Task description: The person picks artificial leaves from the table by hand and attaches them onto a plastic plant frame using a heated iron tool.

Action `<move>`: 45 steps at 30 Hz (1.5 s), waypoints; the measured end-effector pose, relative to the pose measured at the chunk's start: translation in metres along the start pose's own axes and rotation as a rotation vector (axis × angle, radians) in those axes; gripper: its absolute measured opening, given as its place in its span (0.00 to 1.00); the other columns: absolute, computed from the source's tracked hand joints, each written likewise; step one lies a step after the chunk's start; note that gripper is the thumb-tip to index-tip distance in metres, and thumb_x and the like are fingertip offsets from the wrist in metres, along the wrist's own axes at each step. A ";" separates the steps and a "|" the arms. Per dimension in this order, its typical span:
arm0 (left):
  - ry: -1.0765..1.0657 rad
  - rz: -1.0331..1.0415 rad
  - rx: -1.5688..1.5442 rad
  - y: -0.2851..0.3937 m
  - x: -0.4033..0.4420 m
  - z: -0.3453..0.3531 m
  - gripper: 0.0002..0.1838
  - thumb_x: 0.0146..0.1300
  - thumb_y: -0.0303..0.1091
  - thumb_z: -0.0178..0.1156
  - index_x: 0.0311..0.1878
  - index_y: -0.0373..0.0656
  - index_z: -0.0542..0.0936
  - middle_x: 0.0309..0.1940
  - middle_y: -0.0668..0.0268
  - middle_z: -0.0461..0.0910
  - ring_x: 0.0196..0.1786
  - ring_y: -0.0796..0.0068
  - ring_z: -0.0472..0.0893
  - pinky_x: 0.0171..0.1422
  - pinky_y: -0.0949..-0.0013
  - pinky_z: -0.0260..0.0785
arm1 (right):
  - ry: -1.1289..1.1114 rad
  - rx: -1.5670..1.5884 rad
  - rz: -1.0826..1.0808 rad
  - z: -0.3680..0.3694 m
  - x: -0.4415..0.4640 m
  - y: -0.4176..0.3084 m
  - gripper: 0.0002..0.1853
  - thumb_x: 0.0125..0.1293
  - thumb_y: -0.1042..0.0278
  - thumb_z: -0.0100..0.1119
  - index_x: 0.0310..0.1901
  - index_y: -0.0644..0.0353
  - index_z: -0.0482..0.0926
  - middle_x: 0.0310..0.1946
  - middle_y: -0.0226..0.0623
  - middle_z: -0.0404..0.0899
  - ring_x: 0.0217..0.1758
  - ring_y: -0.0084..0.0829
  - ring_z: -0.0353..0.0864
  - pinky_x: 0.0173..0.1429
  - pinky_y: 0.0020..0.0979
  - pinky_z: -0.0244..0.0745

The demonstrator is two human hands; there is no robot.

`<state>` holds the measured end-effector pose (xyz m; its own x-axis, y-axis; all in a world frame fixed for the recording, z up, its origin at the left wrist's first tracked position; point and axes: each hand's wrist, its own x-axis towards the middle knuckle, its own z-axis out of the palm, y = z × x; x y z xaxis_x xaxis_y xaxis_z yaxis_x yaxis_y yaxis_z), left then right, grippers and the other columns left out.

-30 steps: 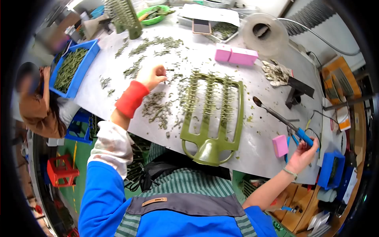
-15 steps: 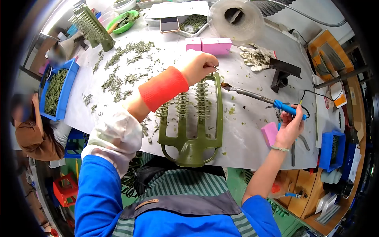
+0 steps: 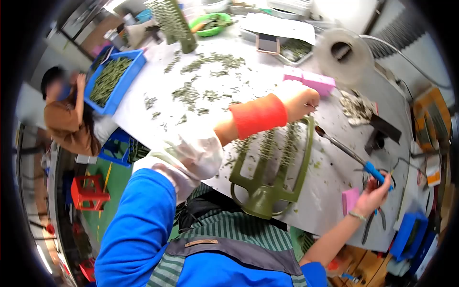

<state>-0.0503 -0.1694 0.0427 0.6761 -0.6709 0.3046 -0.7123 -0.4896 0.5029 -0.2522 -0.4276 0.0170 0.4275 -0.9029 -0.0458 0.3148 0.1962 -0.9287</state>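
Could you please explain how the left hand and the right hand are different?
The left hand has its fingertips pinched, perhaps on something too small to tell; the right hand holds a tool by its blue handle. The left wears a red wristband, while the right wears a thin bracelet. Both are without gloves and held out over the table.

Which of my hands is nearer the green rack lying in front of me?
Left. Your left hand is by the far end of the green rack; your right hand is to its right, holding a blue-handled tool.
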 end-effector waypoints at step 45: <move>0.181 0.991 -0.807 0.140 -0.213 -0.250 0.11 0.63 0.33 0.59 0.46 0.41 0.74 0.44 0.68 0.70 0.49 0.75 0.68 0.54 0.71 0.63 | 0.002 0.182 -0.083 -0.018 -0.033 -0.055 0.13 0.65 0.59 0.58 0.30 0.60 0.76 0.19 0.28 0.72 0.19 0.17 0.71 0.23 0.16 0.69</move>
<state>-0.2467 0.0440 0.2509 -0.0119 -0.4367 0.8995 -0.6501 0.6869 0.3249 -0.2993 -0.4153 0.0630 0.3922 -0.9195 0.0271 0.4970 0.1870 -0.8474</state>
